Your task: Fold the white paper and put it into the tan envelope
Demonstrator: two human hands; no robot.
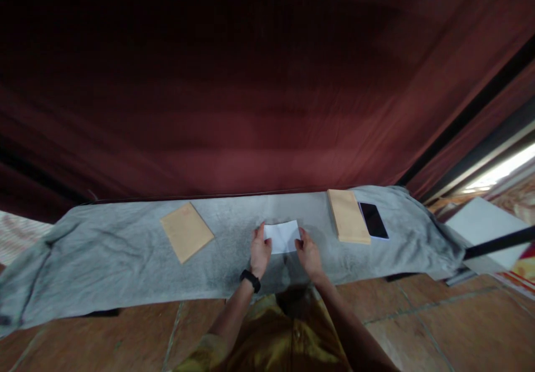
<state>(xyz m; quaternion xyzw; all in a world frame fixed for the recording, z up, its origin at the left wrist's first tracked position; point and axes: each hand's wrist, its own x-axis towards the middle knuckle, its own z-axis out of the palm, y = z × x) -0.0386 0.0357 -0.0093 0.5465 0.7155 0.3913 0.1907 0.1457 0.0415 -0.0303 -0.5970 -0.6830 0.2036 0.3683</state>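
Note:
A small white sheet of paper point(282, 237) is held just over the grey cloth, between my two hands. My left hand point(259, 251) pinches its left edge, thumb on top, with a black watch on the wrist. The right edge is gripped by my right hand point(308, 252), its thumb also on top. To the left, a tan envelope point(187, 232) lies at an angle on the cloth. A stack of tan envelopes point(350, 217) rests to the right of my hands, and a dark-screened phone point(373, 220) lies beside the stack.
The grey cloth point(125, 249) covers a long, narrow surface in front of me. Behind it hangs a dark red curtain point(251, 110). A white panel point(487, 230) and a black bar point(501, 242) stand at the right. Brown floor tiles point(137, 338) show below.

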